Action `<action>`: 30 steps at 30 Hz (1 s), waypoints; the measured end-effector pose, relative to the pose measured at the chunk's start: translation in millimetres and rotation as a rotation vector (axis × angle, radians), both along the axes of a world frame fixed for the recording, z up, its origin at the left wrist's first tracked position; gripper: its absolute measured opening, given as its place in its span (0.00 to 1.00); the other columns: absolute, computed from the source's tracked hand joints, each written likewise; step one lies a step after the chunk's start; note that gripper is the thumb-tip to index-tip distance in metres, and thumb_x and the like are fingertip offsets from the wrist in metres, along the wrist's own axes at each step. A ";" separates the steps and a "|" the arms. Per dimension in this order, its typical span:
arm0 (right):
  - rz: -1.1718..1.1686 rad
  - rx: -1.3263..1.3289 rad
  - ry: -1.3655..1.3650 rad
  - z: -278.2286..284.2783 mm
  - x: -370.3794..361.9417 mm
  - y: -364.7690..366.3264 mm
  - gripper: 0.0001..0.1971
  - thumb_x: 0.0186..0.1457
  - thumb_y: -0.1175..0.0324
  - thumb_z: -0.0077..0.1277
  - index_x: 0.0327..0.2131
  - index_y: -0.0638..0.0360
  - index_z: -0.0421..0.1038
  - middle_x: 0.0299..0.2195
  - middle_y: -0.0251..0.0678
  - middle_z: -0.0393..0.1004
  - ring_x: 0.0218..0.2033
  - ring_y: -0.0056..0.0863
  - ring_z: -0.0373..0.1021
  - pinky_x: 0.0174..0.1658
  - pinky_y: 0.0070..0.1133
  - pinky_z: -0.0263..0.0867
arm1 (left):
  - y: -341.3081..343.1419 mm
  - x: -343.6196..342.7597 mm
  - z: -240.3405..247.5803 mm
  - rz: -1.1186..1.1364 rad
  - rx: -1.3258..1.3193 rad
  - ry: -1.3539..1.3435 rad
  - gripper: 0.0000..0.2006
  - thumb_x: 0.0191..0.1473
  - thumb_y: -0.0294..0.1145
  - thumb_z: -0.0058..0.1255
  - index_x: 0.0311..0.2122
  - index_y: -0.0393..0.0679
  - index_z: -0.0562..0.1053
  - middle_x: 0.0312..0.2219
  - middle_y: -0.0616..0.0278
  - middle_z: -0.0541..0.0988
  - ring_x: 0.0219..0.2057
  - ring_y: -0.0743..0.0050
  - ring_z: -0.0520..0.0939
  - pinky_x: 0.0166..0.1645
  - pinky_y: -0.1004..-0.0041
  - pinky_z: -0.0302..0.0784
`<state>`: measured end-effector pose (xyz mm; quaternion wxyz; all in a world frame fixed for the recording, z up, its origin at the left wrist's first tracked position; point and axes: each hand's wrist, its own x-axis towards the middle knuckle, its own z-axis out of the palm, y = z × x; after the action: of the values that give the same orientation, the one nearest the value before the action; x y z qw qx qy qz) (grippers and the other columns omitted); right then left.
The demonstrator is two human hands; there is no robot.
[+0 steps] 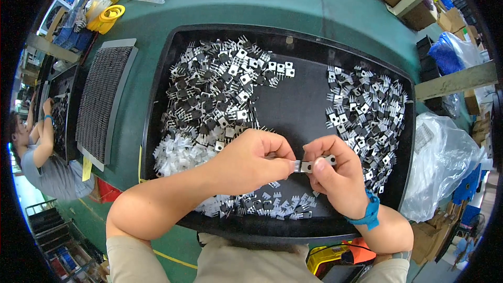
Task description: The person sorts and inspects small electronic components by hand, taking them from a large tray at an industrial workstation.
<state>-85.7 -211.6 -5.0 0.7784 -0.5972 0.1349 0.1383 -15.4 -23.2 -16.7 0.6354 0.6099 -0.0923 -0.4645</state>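
Note:
My left hand is closed in a pinch over the middle of the black tray. At its fingertips shows a small translucent plastic piece, partly hidden by the fingers. Against that piece sits a transistor with a metal tab and a hole, which my right hand pinches between thumb and finger. A second transistor shows between the fingers of my right hand. Loose transistors fill the tray's left side, and another heap of transistors lies on the right.
White plastic pieces are piled at the tray's near left, with more pieces scattered along its near edge. A rack of densely packed parts stands to the left. Beyond it a person works. A plastic bag lies right of the tray.

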 end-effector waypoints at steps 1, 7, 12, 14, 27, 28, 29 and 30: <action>0.000 0.004 0.004 -0.1 0.3 -0.5 0.08 0.55 0.72 0.54 0.37 0.63 0.69 0.25 0.23 0.68 0.25 0.07 0.60 0.27 0.10 0.58 | 0.3 -0.8 2.8 0.000 0.004 0.004 0.06 0.51 0.28 0.52 0.29 0.36 0.75 0.21 0.71 0.75 0.21 0.92 0.67 0.23 0.83 0.61; 0.129 -0.046 0.099 5.6 9.9 -3.7 0.03 0.57 0.75 0.50 0.34 0.63 0.67 0.23 0.32 0.73 0.15 0.10 0.63 0.16 0.13 0.57 | 6.4 12.0 3.1 0.252 -0.170 0.204 0.09 0.51 0.23 0.46 0.38 0.35 0.73 0.27 0.60 0.77 0.21 0.85 0.70 0.21 0.86 0.60; 0.510 -0.792 -0.635 -30.8 10.2 -1.6 0.10 0.48 0.78 0.51 0.36 0.59 0.71 0.29 0.42 0.71 0.29 0.38 0.71 0.31 0.28 0.70 | 2.7 13.4 8.7 0.373 -0.193 0.085 0.10 0.53 0.24 0.49 0.42 0.37 0.73 0.31 0.58 0.79 0.22 0.90 0.70 0.23 0.88 0.61; 0.606 -0.844 -0.656 -32.2 5.4 6.8 0.09 0.48 0.75 0.52 0.36 0.58 0.72 0.29 0.40 0.70 0.29 0.38 0.71 0.30 0.29 0.69 | 3.0 12.8 7.4 0.348 -0.180 0.058 0.10 0.54 0.24 0.50 0.42 0.38 0.72 0.32 0.58 0.79 0.22 0.91 0.70 0.23 0.88 0.61; 0.815 -0.906 -0.477 -26.1 4.6 8.0 0.12 0.46 0.69 0.57 0.33 0.59 0.67 0.27 0.38 0.71 0.30 0.40 0.71 0.31 0.31 0.67 | 4.6 14.7 7.1 0.236 -0.127 0.053 0.10 0.56 0.24 0.49 0.43 0.38 0.72 0.31 0.59 0.79 0.22 0.90 0.69 0.23 0.88 0.61; 0.810 -0.791 -0.452 -25.7 5.4 5.1 0.11 0.46 0.70 0.58 0.34 0.59 0.68 0.27 0.38 0.71 0.29 0.40 0.71 0.30 0.30 0.67 | 4.1 14.8 7.3 0.234 -0.129 0.052 0.10 0.56 0.24 0.49 0.43 0.38 0.72 0.31 0.59 0.79 0.22 0.90 0.69 0.23 0.88 0.61; 0.808 -0.795 -0.452 -23.6 5.5 3.0 0.11 0.46 0.70 0.58 0.34 0.59 0.68 0.27 0.38 0.71 0.29 0.40 0.71 0.30 0.30 0.67 | 3.4 14.7 7.7 0.225 -0.127 0.067 0.10 0.56 0.24 0.48 0.44 0.38 0.72 0.31 0.59 0.79 0.22 0.90 0.69 0.23 0.88 0.61; 0.693 -0.701 -0.491 -20.1 6.6 1.3 0.11 0.47 0.71 0.56 0.35 0.60 0.67 0.29 0.42 0.72 0.30 0.41 0.71 0.31 0.30 0.67 | 3.3 15.0 7.2 0.220 -0.123 0.083 0.10 0.56 0.23 0.48 0.44 0.38 0.72 0.31 0.59 0.79 0.22 0.90 0.69 0.23 0.88 0.61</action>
<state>-79.1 -210.3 -25.1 0.4506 -0.8449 -0.2172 0.1897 -0.4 -20.0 -9.5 0.7220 0.5564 -0.0268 -0.4103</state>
